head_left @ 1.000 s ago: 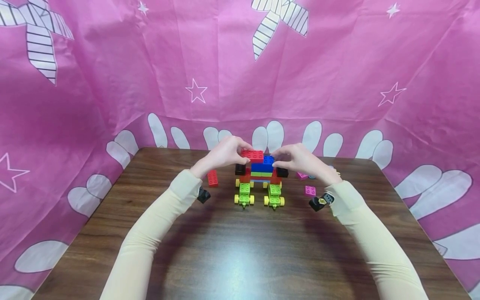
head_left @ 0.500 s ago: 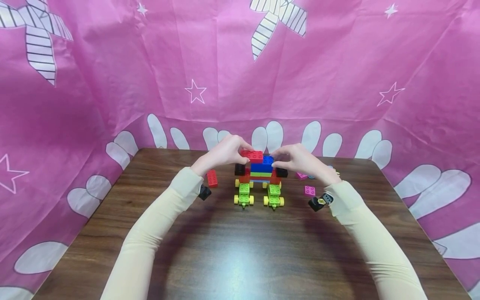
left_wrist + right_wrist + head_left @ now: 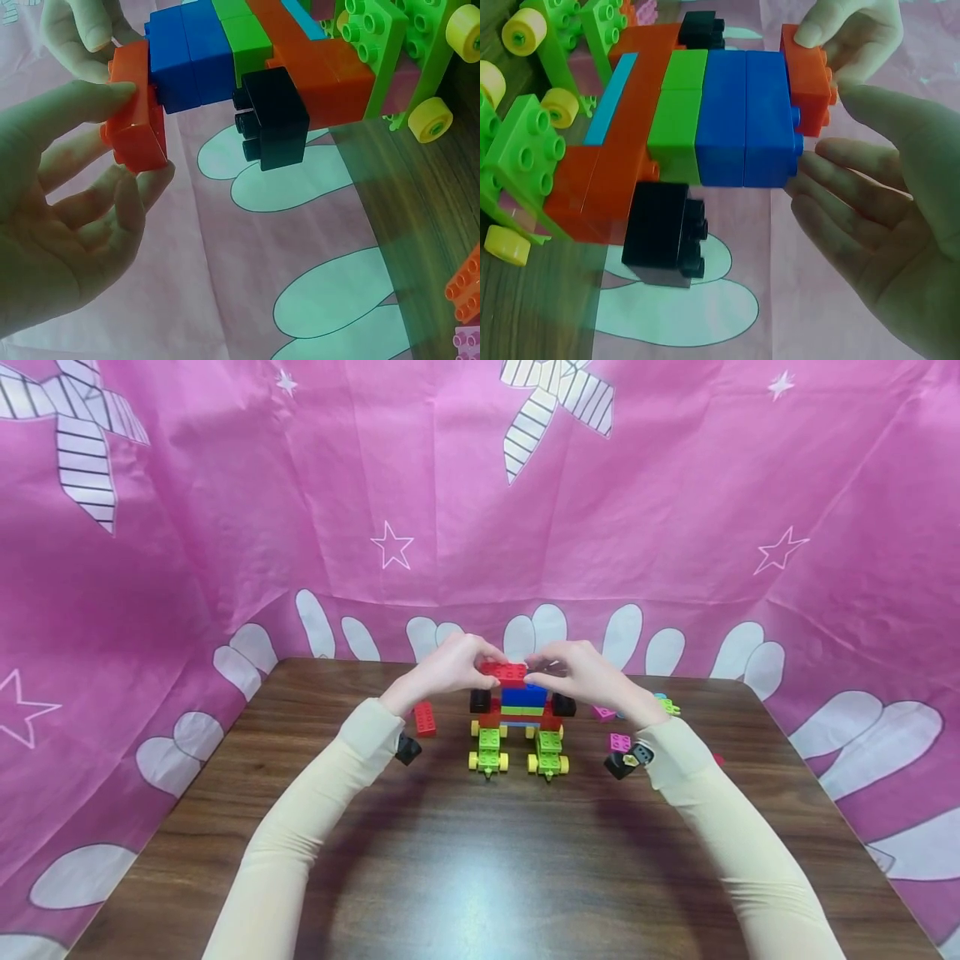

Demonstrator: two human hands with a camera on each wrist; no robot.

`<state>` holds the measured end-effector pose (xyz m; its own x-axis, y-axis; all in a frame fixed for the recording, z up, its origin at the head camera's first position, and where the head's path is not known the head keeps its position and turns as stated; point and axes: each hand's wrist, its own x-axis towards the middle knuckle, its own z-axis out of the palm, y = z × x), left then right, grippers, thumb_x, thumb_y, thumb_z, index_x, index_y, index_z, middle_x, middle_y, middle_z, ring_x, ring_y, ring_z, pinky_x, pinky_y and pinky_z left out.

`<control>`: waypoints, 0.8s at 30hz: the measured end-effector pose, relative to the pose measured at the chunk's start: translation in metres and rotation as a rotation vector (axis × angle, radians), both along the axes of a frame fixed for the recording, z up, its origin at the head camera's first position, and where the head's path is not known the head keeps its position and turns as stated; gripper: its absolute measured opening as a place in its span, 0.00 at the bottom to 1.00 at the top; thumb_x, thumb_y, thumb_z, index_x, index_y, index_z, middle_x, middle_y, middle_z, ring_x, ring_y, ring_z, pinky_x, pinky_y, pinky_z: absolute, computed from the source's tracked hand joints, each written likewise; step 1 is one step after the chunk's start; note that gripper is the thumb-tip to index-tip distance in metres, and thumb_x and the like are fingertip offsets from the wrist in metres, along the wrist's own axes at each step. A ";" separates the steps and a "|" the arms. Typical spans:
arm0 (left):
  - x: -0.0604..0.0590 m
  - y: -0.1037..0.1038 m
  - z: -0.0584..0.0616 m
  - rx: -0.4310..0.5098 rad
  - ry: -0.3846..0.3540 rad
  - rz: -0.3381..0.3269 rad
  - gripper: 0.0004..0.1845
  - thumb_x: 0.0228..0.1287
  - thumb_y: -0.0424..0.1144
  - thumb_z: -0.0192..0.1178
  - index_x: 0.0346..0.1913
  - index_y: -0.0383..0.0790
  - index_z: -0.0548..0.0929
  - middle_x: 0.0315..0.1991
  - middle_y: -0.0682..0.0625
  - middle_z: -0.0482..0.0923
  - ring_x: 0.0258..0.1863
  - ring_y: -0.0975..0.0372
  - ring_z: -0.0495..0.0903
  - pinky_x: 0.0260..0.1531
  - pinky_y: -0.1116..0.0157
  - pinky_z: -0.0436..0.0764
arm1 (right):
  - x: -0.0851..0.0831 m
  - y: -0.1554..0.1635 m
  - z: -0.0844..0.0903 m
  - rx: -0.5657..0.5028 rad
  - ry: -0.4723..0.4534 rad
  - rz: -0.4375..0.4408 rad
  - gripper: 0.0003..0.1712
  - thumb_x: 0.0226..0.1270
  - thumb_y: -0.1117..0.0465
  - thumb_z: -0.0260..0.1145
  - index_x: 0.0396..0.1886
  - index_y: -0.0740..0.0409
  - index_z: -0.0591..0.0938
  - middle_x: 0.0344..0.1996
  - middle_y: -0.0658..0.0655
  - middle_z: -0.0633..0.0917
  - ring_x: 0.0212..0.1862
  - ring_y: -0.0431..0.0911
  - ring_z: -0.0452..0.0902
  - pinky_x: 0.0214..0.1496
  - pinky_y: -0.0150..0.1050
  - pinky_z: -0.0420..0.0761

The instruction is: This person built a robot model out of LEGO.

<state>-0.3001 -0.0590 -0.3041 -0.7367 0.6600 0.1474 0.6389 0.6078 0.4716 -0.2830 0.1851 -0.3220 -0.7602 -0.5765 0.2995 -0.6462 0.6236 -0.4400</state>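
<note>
Head view: block model (image 3: 519, 718) stands mid-table (image 3: 465, 860), far from every edge, lots of bare wood in front; loose red block (image 3: 424, 717) to its left, pink piece (image 3: 620, 742) to its right.
Left wrist view: left hand (image 3: 67, 240) pinches the red brick (image 3: 135, 120) on the blue top layer, thumb and fingers clamped on it.
Right wrist view: right hand (image 3: 885, 217) fingers only loosely bent beside the same brick (image 3: 808, 69), thumb near its end; cannot tell if it grips.

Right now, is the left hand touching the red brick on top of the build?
Touching. The left wrist view shows the left hand pinching the red brick, thumb on one face and fingers curled under it.
</note>
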 end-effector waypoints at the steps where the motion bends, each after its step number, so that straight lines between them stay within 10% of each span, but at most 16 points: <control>1: 0.000 0.000 0.000 0.004 -0.002 0.001 0.18 0.59 0.39 0.70 0.53 0.41 0.87 0.31 0.47 0.87 0.22 0.62 0.70 0.22 0.71 0.68 | -0.001 -0.002 0.000 -0.001 0.001 0.003 0.19 0.64 0.53 0.71 0.51 0.58 0.86 0.45 0.57 0.90 0.49 0.50 0.86 0.54 0.50 0.85; 9: 0.000 -0.009 -0.002 0.046 -0.066 -0.005 0.20 0.61 0.41 0.69 0.54 0.36 0.85 0.47 0.43 0.88 0.40 0.57 0.84 0.45 0.64 0.85 | -0.002 -0.008 -0.001 0.009 -0.005 0.003 0.17 0.64 0.55 0.72 0.49 0.58 0.87 0.43 0.57 0.90 0.47 0.50 0.87 0.53 0.48 0.86; 24: -0.003 -0.029 -0.006 0.066 -0.067 0.043 0.17 0.63 0.43 0.67 0.52 0.38 0.86 0.47 0.44 0.88 0.46 0.55 0.86 0.51 0.59 0.85 | -0.005 -0.012 0.003 0.032 0.005 -0.003 0.15 0.62 0.56 0.72 0.47 0.58 0.88 0.40 0.57 0.91 0.45 0.50 0.87 0.52 0.47 0.86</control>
<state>-0.3027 -0.0879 -0.3097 -0.7739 0.6178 0.1393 0.5786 0.6003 0.5521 -0.2877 0.1734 -0.3192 -0.7605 -0.5835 0.2850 -0.6465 0.6390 -0.4168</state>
